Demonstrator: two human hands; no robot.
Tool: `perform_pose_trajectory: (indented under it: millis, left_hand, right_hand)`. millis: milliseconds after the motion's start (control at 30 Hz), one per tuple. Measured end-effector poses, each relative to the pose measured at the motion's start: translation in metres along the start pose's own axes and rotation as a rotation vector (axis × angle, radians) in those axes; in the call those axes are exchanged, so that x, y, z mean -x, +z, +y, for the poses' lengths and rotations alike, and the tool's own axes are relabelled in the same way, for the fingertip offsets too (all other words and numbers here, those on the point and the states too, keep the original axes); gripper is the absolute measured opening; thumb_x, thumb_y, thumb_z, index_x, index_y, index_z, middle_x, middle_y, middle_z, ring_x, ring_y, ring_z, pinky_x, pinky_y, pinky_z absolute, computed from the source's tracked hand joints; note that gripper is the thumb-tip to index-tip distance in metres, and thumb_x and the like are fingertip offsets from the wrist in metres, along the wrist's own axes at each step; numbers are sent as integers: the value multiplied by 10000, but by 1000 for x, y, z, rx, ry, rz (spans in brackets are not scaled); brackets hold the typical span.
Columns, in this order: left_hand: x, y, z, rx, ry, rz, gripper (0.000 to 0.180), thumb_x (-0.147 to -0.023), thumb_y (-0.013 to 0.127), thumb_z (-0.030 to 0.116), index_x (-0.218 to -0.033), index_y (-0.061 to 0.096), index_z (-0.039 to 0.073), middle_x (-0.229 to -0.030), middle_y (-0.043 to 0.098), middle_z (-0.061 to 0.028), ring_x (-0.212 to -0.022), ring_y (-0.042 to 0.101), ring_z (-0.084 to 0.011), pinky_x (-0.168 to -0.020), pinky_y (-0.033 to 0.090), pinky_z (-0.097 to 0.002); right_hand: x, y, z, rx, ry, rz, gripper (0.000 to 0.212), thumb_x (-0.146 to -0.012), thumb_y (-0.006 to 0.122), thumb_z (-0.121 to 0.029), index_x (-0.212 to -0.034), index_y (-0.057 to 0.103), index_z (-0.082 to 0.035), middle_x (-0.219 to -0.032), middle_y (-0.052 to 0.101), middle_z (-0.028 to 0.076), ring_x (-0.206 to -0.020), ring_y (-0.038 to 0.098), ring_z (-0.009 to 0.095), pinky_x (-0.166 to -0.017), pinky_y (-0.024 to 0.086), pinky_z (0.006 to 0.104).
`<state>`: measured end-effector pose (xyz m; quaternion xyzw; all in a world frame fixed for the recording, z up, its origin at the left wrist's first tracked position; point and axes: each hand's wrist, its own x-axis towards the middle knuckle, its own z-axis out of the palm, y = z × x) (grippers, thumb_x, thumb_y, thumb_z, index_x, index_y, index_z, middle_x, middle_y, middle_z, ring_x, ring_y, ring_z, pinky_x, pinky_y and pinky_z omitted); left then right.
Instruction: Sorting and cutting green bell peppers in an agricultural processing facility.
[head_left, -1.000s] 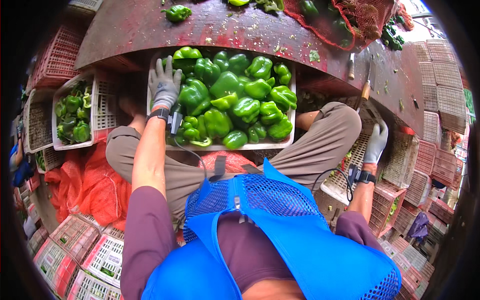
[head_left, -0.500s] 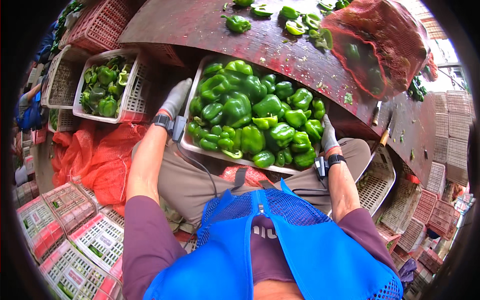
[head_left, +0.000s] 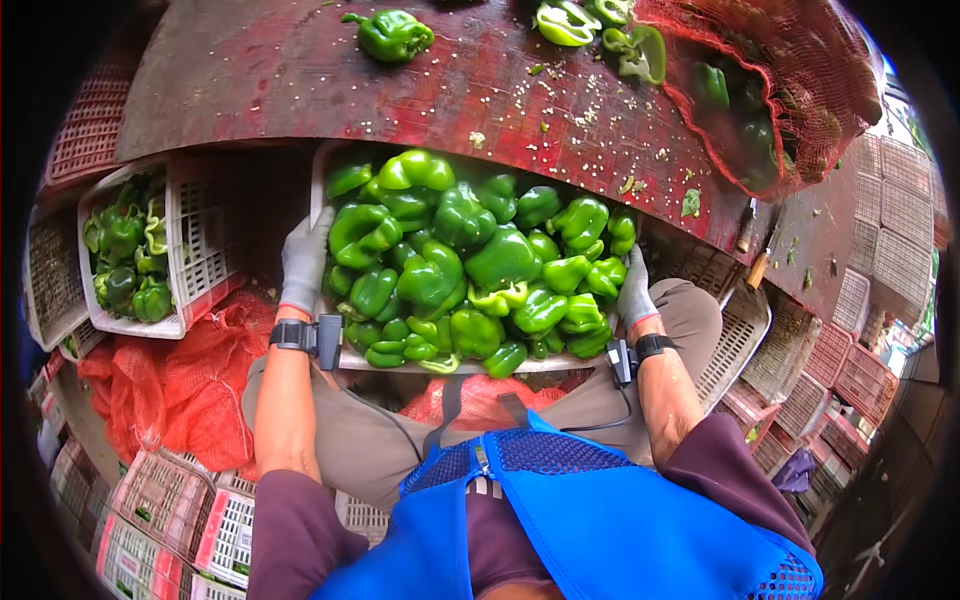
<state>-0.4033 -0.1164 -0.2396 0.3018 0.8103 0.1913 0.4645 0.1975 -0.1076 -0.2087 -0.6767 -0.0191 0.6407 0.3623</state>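
A white plastic crate [head_left: 318,180] heaped with green bell peppers [head_left: 500,258] sits in front of my crossed legs, its far side at the table edge. My left hand [head_left: 303,258], in a grey glove, is closed on the crate's left side. On the opposite side, my right hand [head_left: 635,290], also gloved, grips the rim; its fingers are partly hidden behind the wall and peppers. Both wrists carry black straps with small boxes and cables.
The red-stained table [head_left: 450,110] ahead bears a whole pepper [head_left: 393,36], cut halves [head_left: 567,22], scattered seeds and a red mesh sack [head_left: 830,90]. Wooden-handled knives [head_left: 758,270] lie at its right edge. Another pepper crate [head_left: 172,240] and red netting [head_left: 170,380] are at left.
My view has turned, so the table and left crate appear shifted left and the held crate looks more level. Both hands stay on the crate's sides.
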Motion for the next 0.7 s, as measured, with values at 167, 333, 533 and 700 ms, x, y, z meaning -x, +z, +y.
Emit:
perform_pose_trajectory:
  millis: [167,333,533,700]
  left_hand:
    - [-26,11,18,555,-91,-115,458,-1165,745,400,-1371,835,1,-1233,839,-62,-1046,743,-122,-956,606,-330]
    - [-57,38,29,719,-190,-171,425,-1183,721,359,-1377,807,-8,-1248,829,-67,-1063,769,-141,-958,617,-323]
    - [-79,36,55,679,-230,-92,451,-1215,662,334,-1481,743,-21,-1312,818,-92,-1096,796,-166,-977,643,-341]
    - [-45,-18,72,739,-281,-26,499,-1224,637,331,-1586,670,-13,-1379,799,-122,-1140,808,-196,-1009,662,-362]
  right_hand:
    - [-1,48,-15,-63,-8,17,643,-1225,473,-592,-1615,665,-119,-1565,729,91,-1379,731,305,-1196,591,484]
    - [-42,1,9,-152,0,-17,665,-1223,492,-579,-1694,594,-120,-1669,661,102,-1495,660,342,-1280,526,507]
    - [-73,15,26,-118,129,67,688,-1215,513,-600,-1699,578,-115,-1649,668,108,-1477,666,340,-1254,545,505]
    - [-47,44,22,-82,108,26,732,-1198,547,-631,-1713,550,-111,-1672,650,123,-1503,656,359,-1271,549,515]
